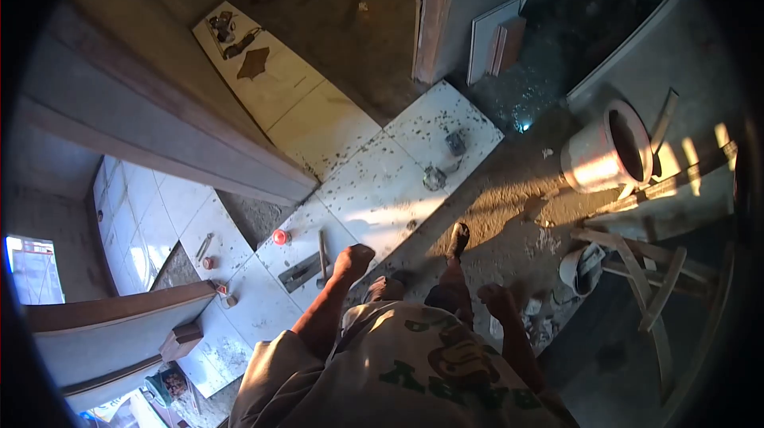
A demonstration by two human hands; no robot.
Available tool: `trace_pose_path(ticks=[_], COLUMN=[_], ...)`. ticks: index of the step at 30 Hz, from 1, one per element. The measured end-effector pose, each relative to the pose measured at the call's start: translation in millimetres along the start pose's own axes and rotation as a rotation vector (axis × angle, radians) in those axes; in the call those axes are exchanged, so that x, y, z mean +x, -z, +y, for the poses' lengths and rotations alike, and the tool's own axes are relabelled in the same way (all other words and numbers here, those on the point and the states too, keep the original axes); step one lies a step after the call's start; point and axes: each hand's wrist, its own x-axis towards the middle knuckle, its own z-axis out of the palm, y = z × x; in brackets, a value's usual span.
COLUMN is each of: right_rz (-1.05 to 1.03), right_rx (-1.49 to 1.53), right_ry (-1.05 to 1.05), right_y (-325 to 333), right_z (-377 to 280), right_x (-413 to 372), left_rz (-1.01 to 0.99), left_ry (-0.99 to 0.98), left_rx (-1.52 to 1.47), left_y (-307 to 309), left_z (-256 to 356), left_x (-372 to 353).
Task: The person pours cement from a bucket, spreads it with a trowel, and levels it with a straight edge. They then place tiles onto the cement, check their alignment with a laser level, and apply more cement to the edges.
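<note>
My left hand (354,259) is closed in a fist above the white floor tiles (374,221), with nothing showing in it. Just left of it in view, a hammer (322,257) and a flat grey tool (299,274), perhaps a trowel, lie on a tile. A small red round object (280,237) sits a little beyond them. My right hand (495,297) hangs beside my body over the dim, rough ground. Its fingers look curled, and nothing shows in them. Neither hand touches any of these things.
A large bucket (589,161) leans on the sandy ground at right. Below it stand a white container (581,269) and a wooden trestle (649,285). Power tools (231,34) lie on the far tiles. Wall ends (270,165) border the tiled strip. Debris specks the tiles.
</note>
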Motion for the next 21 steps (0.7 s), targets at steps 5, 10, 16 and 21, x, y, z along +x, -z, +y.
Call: trace_pose_path(ticks=[5, 10, 16, 21], right_rz=[0.158, -0.099, 0.222, -0.045], right_rx=[-0.516, -0.703, -0.765, 0.534], right_ry=[0.507, 0.54, 0.557, -0.111], right_y=[44, 159, 273, 290], right_z=[95, 146, 157, 40], right_x=[86, 169, 287, 367], left_rz=[0.087, 0.231, 0.485, 0.748], left_ry=[0.262, 0.202, 0.229, 0.461], left_rx=[-0.272, -0.556, -0.45, -0.529], left_y=[-4, 10, 57, 80], left_z=[39, 163, 206, 154], left_x=[73, 157, 212, 221])
